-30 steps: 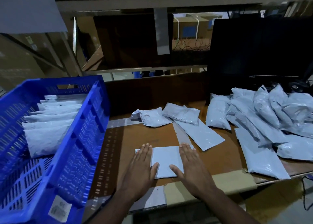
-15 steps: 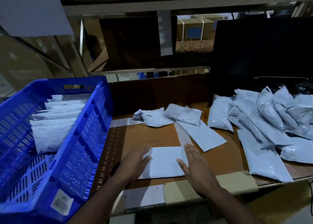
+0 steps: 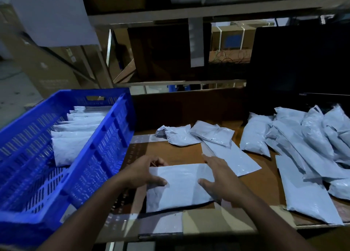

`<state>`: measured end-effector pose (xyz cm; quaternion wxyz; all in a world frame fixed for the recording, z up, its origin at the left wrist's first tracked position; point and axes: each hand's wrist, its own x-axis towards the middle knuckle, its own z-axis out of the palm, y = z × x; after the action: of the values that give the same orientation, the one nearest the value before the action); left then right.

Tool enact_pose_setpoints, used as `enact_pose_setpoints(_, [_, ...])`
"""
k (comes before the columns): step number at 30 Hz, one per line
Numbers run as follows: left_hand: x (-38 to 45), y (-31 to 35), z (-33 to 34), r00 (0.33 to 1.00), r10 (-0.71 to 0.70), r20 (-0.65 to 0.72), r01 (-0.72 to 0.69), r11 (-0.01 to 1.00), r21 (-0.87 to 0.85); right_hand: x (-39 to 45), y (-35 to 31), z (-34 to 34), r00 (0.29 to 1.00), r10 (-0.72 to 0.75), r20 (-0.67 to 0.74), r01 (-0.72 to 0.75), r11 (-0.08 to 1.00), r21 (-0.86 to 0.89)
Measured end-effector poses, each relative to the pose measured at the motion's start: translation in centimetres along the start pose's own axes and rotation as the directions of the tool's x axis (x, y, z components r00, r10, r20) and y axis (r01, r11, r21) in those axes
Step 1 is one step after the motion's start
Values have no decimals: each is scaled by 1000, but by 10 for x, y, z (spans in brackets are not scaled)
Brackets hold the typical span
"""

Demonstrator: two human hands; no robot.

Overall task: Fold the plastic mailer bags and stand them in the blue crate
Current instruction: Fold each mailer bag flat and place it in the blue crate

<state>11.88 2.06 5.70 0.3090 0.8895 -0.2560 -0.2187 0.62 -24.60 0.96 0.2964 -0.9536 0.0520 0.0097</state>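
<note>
Lifting folded mailer point(image 3: 180, 186) off bench point(image 3: 170, 156) w/ left hand point(image 3: 141, 172) grip now pinching its edge; right hand point(image 3: 220, 176) flat, fingers straight; next into blue crate point(image 3: 98, 156), frame left.

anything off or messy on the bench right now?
Nothing damaged or spilled. The unfolded mailers lie in a loose, overlapping pile at the right, and two crumpled bags sit askew mid-table. The folded mailers stand in a tidy row in the blue crate.
</note>
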Motion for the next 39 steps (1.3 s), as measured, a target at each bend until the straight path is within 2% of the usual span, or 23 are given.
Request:
enact_pose_setpoints(4, [-23, 22, -25, 996, 48, -71, -64, 969, -240, 10, -8, -23, 997, -41, -69, 49, 991, 122])
enact_pose_setpoints(8, [-51, 44, -54, 981, 13, -192, -94, 903, -419, 11, -23, -43, 987, -130, -96, 154, 938, 311])
enact_pose_setpoints(12, [-73, 56, -87, 936, 47, -349, -210, 869, -449, 11, -54, -54, 971, -207, -122, 240, 833, 498])
enact_pose_setpoints(20, [-114, 21, -172, 839, 106, -533, -382, 813, -439, 11, -165, -76, 907, -321, -271, 418, 759, 499])
enact_pose_setpoints(25, [-151, -27, -242, 789, 169, -591, -431, 838, -335, 29, -250, -72, 860, -403, -312, 507, 735, 450])
enact_pose_setpoints(28, [-174, -53, -282, 766, 203, -610, -424, 873, -242, 50, -297, -55, 865, -406, -295, 500, 743, 445])
enact_pose_setpoints(33, [-191, -98, -327, 749, 207, -629, -340, 935, -98, 90, -360, -18, 802, -498, -329, 571, 800, 182])
enact_pose_setpoints(36, [-183, -135, -338, 800, 177, -574, -216, 976, -1, 116, -376, 8, 807, -519, -282, 539, 842, -8])
enact_pose_setpoints(39, [-157, -166, -333, 849, 121, -514, -41, 986, 163, 133, -373, 24, 831, -531, -163, 497, 842, -211])
